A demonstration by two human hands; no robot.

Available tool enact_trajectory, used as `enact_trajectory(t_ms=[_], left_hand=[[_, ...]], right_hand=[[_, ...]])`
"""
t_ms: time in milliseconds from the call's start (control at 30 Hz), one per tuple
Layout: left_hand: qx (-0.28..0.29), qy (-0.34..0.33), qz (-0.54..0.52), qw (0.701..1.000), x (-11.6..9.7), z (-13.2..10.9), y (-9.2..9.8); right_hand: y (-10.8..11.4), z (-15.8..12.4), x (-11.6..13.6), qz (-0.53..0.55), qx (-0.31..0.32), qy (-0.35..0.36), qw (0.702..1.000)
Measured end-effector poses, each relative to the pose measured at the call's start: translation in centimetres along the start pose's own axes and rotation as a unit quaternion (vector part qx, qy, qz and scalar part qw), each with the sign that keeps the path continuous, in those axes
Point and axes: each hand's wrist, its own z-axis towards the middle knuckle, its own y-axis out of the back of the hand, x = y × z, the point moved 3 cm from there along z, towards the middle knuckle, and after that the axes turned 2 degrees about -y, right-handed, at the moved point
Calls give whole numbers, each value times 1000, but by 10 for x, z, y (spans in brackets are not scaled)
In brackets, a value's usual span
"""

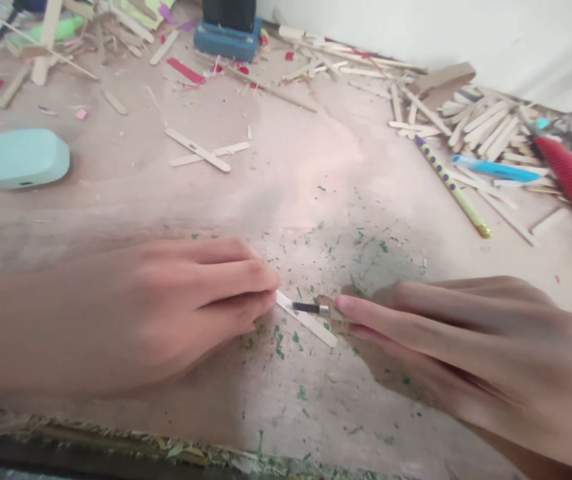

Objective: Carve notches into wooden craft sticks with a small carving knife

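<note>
A pale popsicle stick (315, 328) lies slantwise on the table, its upper end under the fingertips of my left hand (206, 303). Those fingers are pressed together on the stick. From the right, my right hand (446, 333) grips a small craft knife (311, 308) with a dark blade and a silver collar; most of its handle is hidden by the fingers. The blade's tip touches or hovers just over the stick near my left fingertips; I cannot tell which. Green scraps lie scattered around both hands.
Two crossed popsicle sticks (206, 152) lie beyond my left hand. A light-blue case (20, 159) sits at left, and a blue-based block (229, 40) stands at the back. Right of centre are a dotted pencil (453, 187), a blue pen (497, 169), a red-handled tool (569, 175) and piled sticks (491, 127).
</note>
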Motion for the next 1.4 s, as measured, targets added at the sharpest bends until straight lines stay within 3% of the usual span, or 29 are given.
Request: enact_trajectory(t_ms=[133,267,533,667,833,1000,1200,1400], left_hand=[[3,-5,0,1000,0,3,0],[-6,-3,16,1000,-3,10,2],[4,-14,54,998,-7,13,8],[-7,-12,43,999,-12,15,12],[-19,27,3,999,-8,14,12],[6,16,1,1000,2,11,8],[8,56,-18,998,-2,10,4],[14,49,-39,998,-5,8,4]], right_hand=[[-2,-3,3,-35,9,10,999],[-7,-9,13,-55,-28,30,998],[-10,0,16,-6,-14,0,1000],[-9,4,17,-4,-35,-2,999],[-6,0,10,-12,-2,3,1000],[-5,-4,-3,-24,-27,-4,999],[2,-1,-9,-20,-24,-23,999],[-3,-13,-14,14,-27,-26,999]])
